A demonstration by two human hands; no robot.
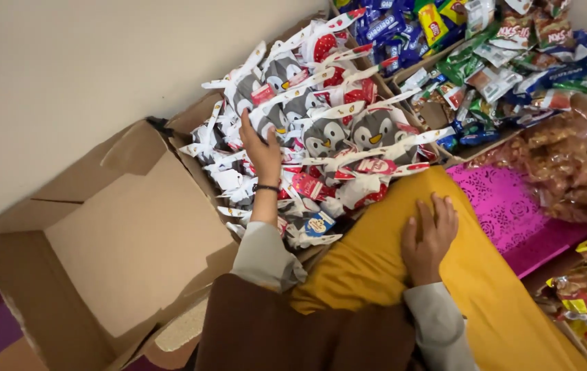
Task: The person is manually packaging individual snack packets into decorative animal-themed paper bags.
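My left hand (260, 148) reaches into a heap of white snack packets printed with grey penguins (321, 130), piled in a cardboard box. Its fingers rest on the packets; I cannot tell whether it grips one. A dark band circles that wrist. My right hand (429, 237) lies flat and open on my mustard-yellow clad leg (376, 261), holding nothing. Both arms wear pale grey sleeves.
A large cardboard box (115, 254) with raised flaps stands at the left against a pale wall. Mixed blue, green and yellow snack packets (486, 55) fill a box at top right. Clear bags of brown snacks (568, 165) and a pink patterned cloth (506, 206) lie right.
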